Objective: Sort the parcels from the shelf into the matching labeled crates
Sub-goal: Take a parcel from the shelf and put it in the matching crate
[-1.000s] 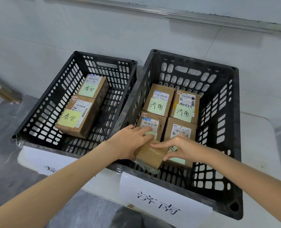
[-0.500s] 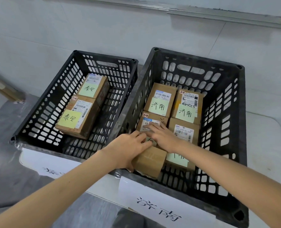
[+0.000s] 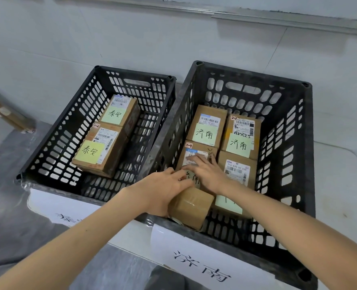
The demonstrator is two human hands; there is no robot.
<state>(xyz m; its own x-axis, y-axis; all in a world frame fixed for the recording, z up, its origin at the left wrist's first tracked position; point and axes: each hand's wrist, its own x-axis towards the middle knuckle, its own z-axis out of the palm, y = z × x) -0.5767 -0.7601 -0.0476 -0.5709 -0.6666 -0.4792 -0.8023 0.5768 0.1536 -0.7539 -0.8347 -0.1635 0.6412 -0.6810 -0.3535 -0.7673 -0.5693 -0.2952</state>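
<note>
My left hand grips the near left end of a brown cardboard parcel with a green note. The parcel lies in the front left corner of the right black crate, its near end against the front wall. My right hand lies on top of it with straight fingers over the shipping label. Three more parcels with the same green notes lie flat in this crate. A white paper label hangs on the crate's front.
The left black crate holds two parcels with green notes of a different word; its own paper label is partly cut off. Both crates stand against a white tiled wall. A brown bar runs at far left.
My right hand has slid from the parcel's right side onto its top, toward the far left. The parcel has sunk a little lower into the crate's front corner. My left hand keeps its hold.
</note>
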